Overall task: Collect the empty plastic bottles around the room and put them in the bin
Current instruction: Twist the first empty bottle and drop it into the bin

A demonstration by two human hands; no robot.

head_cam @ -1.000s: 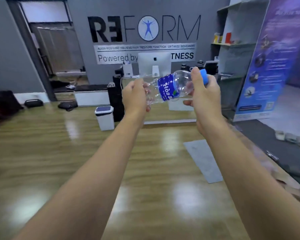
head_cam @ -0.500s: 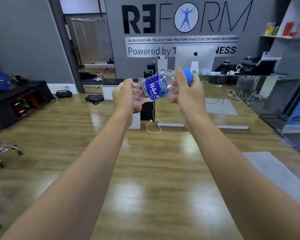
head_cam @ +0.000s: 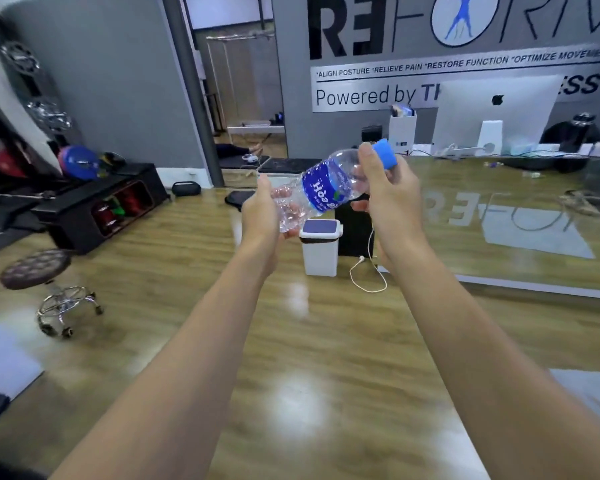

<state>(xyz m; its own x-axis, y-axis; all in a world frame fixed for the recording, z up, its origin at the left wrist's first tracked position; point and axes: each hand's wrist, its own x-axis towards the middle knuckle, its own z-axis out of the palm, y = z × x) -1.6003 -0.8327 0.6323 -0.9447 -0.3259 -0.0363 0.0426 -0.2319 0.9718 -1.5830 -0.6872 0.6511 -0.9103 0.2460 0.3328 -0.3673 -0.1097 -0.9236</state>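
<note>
I hold a clear empty plastic bottle (head_cam: 321,190) with a blue label and a blue cap out in front of me, tilted with the cap up to the right. My left hand (head_cam: 260,211) grips its crumpled bottom end. My right hand (head_cam: 390,188) grips the neck just below the cap. A small white bin (head_cam: 321,256) with a dark lid stands on the wooden floor just beyond and below the bottle, lid closed.
A black box (head_cam: 352,230) stands right of the bin with a white cable (head_cam: 369,275) trailing on the floor. A round stool on wheels (head_cam: 49,285) sits at left. A low black shelf (head_cam: 101,206) lines the left wall. A desk with a monitor (head_cam: 492,116) stands behind glass.
The view has swung left and moved closer to the white bin, which now sits just below the bottle. Both hands keep the same hold on the bottle.
</note>
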